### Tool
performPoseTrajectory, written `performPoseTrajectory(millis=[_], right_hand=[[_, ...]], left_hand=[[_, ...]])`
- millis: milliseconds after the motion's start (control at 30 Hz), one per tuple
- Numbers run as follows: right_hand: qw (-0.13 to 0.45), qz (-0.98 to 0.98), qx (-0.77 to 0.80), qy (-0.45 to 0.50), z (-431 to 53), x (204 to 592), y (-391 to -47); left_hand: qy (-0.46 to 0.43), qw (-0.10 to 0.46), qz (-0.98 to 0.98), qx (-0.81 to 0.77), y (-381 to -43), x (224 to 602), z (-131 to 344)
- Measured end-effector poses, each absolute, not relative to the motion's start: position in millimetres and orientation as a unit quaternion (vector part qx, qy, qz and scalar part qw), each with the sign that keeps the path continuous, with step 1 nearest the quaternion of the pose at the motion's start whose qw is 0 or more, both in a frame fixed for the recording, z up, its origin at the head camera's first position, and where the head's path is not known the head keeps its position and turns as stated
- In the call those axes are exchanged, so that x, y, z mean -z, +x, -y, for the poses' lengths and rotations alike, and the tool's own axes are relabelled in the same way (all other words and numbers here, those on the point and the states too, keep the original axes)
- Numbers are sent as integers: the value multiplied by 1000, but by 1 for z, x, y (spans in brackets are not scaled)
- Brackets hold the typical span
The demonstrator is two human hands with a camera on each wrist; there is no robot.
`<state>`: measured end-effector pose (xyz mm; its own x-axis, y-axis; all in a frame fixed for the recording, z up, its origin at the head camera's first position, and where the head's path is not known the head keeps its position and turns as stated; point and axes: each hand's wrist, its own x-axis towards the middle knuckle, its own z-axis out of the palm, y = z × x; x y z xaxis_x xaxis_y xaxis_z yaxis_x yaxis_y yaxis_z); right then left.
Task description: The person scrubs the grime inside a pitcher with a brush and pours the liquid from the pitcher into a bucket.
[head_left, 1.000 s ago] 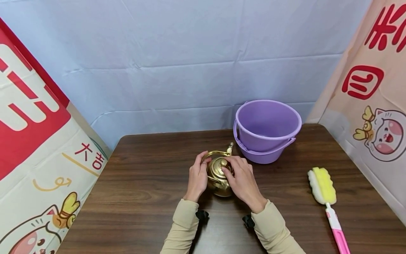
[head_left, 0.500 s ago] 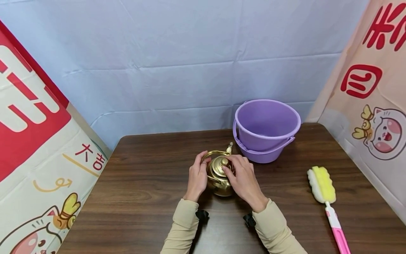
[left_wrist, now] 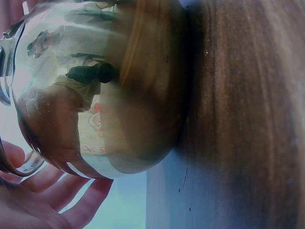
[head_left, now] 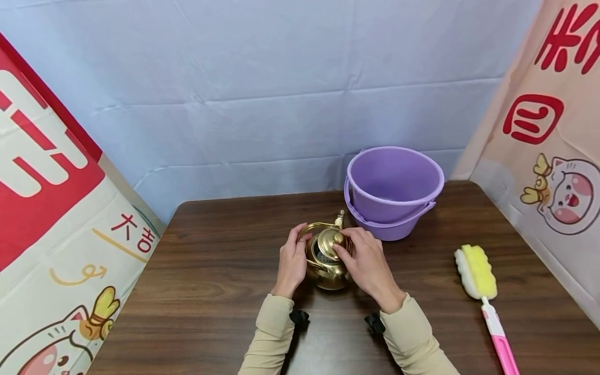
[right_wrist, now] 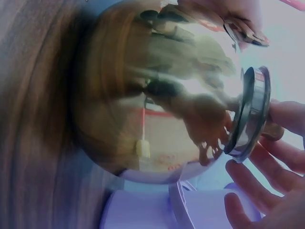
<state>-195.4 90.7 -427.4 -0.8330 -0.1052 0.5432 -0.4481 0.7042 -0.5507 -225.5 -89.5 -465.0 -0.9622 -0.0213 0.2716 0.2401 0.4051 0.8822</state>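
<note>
A shiny gold teapot [head_left: 330, 280] stands upright on the table, its spout pointing toward the back. My left hand [head_left: 292, 264] holds it from the left, with finger and thumb at the handle; in the left wrist view more fingers [left_wrist: 90, 202] lie against the rounded body. My right hand [head_left: 367, 264] pinches the knob of the lid [head_left: 327, 242]. That lid sits raised, tilted and shifted right of the mouth, so part of the perforated inside shows. In the right wrist view the lid [right_wrist: 257, 107] is seen edge-on beside the pot.
Behind the teapot, to the right, stands a purple bucket [head_left: 394, 208] with its handle hanging down. A sponge brush [head_left: 478, 273] with a pink and white handle lies at the right of the brown wooden table [head_left: 211, 286]. Cloth backdrops surround the table.
The lid has come up off the teapot's mouth and moved right with my right hand, baring part of the inside. My left hand and the teapot have stayed in place.
</note>
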Motion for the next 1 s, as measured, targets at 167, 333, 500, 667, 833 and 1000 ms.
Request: performPoseTrajectory(millis=[167, 333, 500, 667, 833, 1000], right_hand=[[247, 891, -351, 146, -99, 424, -194], [264, 887, -350, 145, -107, 420, -194], [280, 880, -354, 150, -115, 419, -196], [282, 881, -352, 143, -124, 419, -196], [276, 887, -347, 128, -134, 416, -195], [264, 896, -342, 105, -143, 412, -191]], left_hand=[[-69, 122, 829, 541, -225, 466, 88], [-73, 125, 829, 541, -225, 466, 88], [-74, 126, 826, 544, -225, 467, 88], [-71, 131, 830, 538, -225, 468, 88], [-71, 135, 828, 540, -226, 468, 89], [-77, 133, 824, 546, -226, 467, 89]])
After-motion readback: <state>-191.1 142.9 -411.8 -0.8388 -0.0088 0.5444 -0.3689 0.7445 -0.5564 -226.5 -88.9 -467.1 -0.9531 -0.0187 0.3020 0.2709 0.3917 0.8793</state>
